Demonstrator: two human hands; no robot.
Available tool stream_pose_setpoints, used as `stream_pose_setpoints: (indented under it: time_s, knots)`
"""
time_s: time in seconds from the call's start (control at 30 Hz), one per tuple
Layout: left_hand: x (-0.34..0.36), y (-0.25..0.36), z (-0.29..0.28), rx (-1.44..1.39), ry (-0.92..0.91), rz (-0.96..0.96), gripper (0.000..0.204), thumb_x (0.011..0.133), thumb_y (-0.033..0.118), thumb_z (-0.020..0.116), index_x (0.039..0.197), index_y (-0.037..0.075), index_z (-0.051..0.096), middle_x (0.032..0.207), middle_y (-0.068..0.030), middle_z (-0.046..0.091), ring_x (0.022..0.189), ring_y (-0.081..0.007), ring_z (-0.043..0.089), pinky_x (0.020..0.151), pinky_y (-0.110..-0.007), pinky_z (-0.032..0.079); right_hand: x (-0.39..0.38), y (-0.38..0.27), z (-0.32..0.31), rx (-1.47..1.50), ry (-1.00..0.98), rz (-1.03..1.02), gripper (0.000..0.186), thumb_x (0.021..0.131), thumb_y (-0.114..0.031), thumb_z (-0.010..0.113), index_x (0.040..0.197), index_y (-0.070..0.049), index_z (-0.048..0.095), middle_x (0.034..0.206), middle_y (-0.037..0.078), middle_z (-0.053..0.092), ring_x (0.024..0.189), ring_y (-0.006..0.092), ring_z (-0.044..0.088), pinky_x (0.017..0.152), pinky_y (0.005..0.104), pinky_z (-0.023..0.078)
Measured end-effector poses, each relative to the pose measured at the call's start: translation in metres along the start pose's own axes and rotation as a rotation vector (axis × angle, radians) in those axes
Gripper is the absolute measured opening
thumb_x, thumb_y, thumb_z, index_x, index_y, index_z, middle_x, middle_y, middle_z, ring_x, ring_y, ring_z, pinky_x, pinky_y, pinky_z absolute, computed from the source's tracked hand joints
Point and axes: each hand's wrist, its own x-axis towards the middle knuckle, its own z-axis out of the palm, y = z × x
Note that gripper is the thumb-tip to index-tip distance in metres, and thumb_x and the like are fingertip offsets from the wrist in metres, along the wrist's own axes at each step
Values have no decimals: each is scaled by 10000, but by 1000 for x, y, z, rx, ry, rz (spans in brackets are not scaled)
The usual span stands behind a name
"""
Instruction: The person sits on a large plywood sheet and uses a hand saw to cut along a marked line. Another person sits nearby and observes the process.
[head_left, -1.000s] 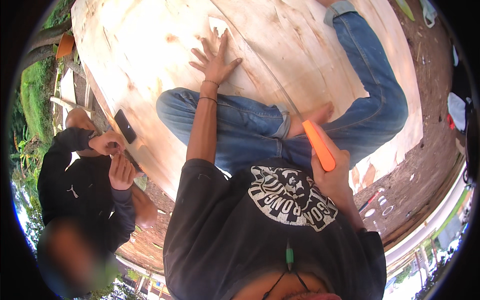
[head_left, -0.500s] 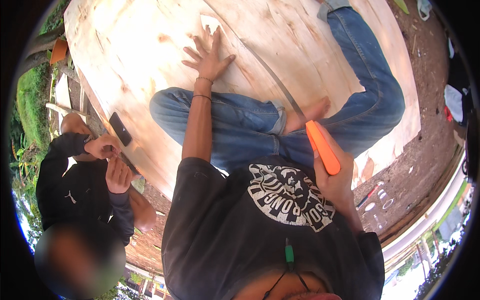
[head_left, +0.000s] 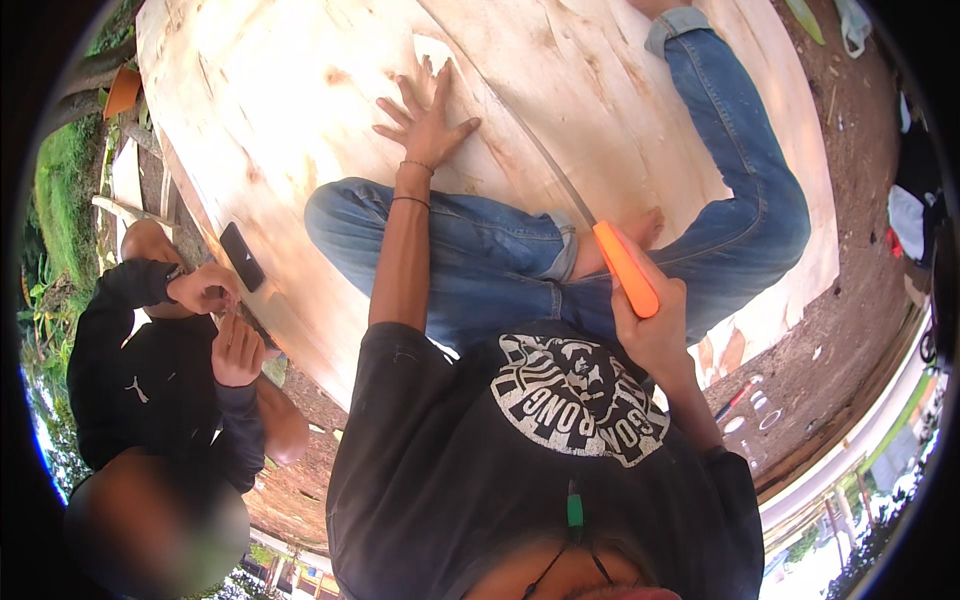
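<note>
A handsaw [head_left: 566,183] with an orange handle reaches away from me over a broad pale plywood sheet [head_left: 330,110]. Its thin blade lies in line with a dark line that runs to the sheet's far edge. My right hand [head_left: 652,318] is wrapped round the handle, close in front of my body. Spread flat on the plywood, left of the blade, is my left hand [head_left: 430,128], its fingers stretched out and holding nothing. A small bright white patch [head_left: 432,48] lies by its fingertips. My bare foot [head_left: 640,230] rests just right of the blade's near end.
I sit on the sheet in jeans, legs bent [head_left: 745,150]. A dark phone [head_left: 242,257] lies at the sheet's left edge. Beside it sits another person [head_left: 150,370], both hands together. Small tools [head_left: 740,398] lie on the soil at right; clothes [head_left: 908,220] farther right.
My right hand has pushed the saw forward and slightly left, away from my body. My left hand stays flat on the plywood; the whole view has shifted a little.
</note>
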Motion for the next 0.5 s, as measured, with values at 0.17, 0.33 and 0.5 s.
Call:
stream_pose_setpoints:
  time_s: [0.17,0.33,0.5]
  knots:
    - [-3,5,-8,55,-24,-90,1068,763,653,764,1641,438,194,1701,-276,-129,1413,-676,-294,974,-893,-125,-26,-3,-5,8,64,-118,604,817,90,578,1417,16,573,1153,245,712,829,332,746,751,339,563]
    - [2,18,-12,31,-55,-102,1090,758,623,783,1642,440,173,1693,-296,-135,1396,-691,-304,971,-896,-121,-4,2,5,-11,-13,38,599,822,97,562,1417,30,569,1204,252,711,965,322,765,809,326,571]
    - [3,13,-14,20,-14,-94,1089,758,613,786,1642,439,174,1688,-309,-135,1383,-704,-309,960,-900,-124,-19,6,-6,7,90,-106,581,826,96,569,1404,39,577,1145,263,716,905,300,763,793,325,563]
